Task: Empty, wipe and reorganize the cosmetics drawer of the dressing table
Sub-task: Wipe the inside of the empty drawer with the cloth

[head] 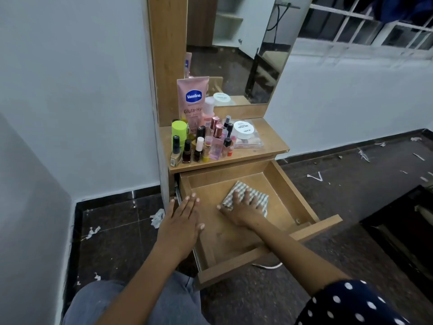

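Drawer (302, 198) of the dressing table is pulled out, its wooden floor bare apart from one cloth. Checked cloth (254, 195) lies folded on the drawer floor, toward the back right corner. Right hand (243, 207) lies flat on the cloth, fingers spread and straight, palm pressing down; the thumb sticks out to the left, off the cloth's edge. Left hand (185, 219) lies flat on the drawer's left side wall, fingers straight and close together, thumb over the inside edge. Tabletop (269, 141) directly above the drawer's back carries the cosmetics: a pink Vaseline tube (192, 102) standing tallest at the back left, a lime green container (179, 130) in front of it, and a tight cluster of small bottles (206, 146), probably nail polishes and perfumes, though labels are too small to read. Right of the cluster, a white round jar (243, 130) sits on a clear flat case (251, 141). Mirror (239, 48) rises behind the tabletop. Paper scraps (157, 218) lie on the dark floor left of the drawer.
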Available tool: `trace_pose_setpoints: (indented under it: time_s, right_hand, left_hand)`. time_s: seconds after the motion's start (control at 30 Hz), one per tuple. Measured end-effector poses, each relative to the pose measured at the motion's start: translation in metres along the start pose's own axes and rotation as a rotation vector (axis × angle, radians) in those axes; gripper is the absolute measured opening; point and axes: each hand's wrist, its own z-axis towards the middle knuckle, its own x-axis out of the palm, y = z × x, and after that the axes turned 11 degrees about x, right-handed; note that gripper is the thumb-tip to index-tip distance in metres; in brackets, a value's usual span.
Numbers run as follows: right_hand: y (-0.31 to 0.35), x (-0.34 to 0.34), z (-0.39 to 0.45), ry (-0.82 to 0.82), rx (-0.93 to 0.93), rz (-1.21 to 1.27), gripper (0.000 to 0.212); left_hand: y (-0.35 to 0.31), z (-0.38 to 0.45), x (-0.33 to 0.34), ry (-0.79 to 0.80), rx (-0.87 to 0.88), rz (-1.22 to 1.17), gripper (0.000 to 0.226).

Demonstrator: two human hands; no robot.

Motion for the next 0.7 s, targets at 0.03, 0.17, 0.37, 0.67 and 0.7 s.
trace_pose_setpoints:
  time_s: [0.03,0.17,0.37,0.67,0.7]
  right_hand:
    - [-0.004,-0.007,0.005,-0.041,0.006,-0.010,0.093]
    - [-0.020,-0.025,0.021,-0.164,0.051,-0.045,0.105]
    - [-0.033,-0.031,0.022,-0.130,0.197,-0.089,0.123]
    - [-0.014,0.011,0.005,0.015,0.253,-0.051,0.144]
    - [-0.005,0.015,-0.008,0.028,0.217,-0.086,0.135]
  left_hand:
    - [0.001,0.000,0.002,-0.019,0.010,0.006,0.067]
    - [0.001,0.004,0.008,-0.060,0.020,-0.024,0.093]
    - [0.005,0.002,0.010,-0.011,0.010,-0.029,0.072]
    - [0.007,0.005,0.019,-0.058,0.064,0.001,0.080]
    - [0.007,0.005,0.019,-0.053,0.075,0.007,0.080]
